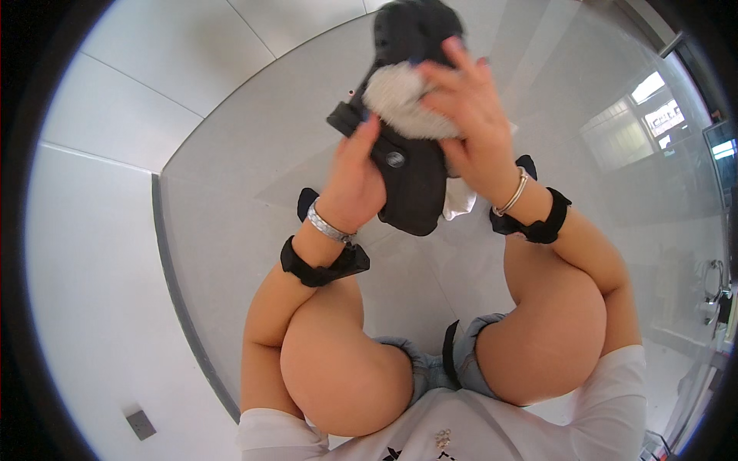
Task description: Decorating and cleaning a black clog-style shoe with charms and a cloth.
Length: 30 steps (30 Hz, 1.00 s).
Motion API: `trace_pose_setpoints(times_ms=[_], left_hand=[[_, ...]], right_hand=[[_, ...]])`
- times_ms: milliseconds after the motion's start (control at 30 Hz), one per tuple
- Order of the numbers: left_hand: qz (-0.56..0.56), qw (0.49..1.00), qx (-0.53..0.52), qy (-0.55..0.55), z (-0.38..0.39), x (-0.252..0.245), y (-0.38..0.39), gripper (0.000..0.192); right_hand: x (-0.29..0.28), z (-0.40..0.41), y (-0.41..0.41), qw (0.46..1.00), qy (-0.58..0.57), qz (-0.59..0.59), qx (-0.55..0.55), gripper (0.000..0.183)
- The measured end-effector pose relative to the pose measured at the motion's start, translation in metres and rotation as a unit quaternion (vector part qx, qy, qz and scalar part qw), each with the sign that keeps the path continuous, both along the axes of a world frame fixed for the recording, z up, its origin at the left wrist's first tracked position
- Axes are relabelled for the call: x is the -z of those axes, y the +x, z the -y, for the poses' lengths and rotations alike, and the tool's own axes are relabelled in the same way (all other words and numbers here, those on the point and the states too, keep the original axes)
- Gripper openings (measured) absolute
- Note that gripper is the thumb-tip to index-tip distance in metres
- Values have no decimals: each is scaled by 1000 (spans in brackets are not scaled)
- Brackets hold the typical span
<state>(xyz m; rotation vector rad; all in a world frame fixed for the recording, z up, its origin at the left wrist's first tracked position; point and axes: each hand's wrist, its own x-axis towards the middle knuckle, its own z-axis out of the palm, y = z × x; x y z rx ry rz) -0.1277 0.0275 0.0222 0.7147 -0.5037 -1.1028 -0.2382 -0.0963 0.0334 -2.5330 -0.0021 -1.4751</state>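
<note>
A black clog-style shoe (412, 196) with a round rivet on its strap is held up in front of me, its far end slightly blurred. My left hand (354, 184) grips its side near the strap, thumb on top. White fluffy material (398, 98) lies against the middle of the shoe, and my right hand (475, 118) holds it there with blurred, partly spread fingers. Whether this fluff is a loose cloth or a lining is unclear. A smooth white piece (459, 199) shows below my right hand, beside the shoe.
Pale grey floor tiles (230, 144) lie beneath. A white wall (104, 242) with a grey socket plate (140, 425) stands at left. My dark-covered feet (307, 203) are on either side of the shoe. At the right edge is a metal fitting (715, 291).
</note>
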Motion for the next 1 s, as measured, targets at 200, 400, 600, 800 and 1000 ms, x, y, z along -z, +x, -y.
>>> trace_pose_setpoints(times_ms=[200,400,600,800,1000], left_hand=[[-111,990,43,-78,-12,1,26,47],[-56,995,-55,-65,-12,-3,27,47],[-99,990,-66,-72,-16,2,40,43],[502,847,-152,85,-18,12,28,32],[853,505,-129,36,-12,26,34,38]], right_hand=[[29,-29,0,974,-95,-139,-152,23],[28,-28,-11,924,-154,-223,-271,17],[22,-5,-29,941,-10,-142,-307,28],[14,0,-39,887,455,74,-15,30],[-10,6,-41,958,245,149,25,39]])
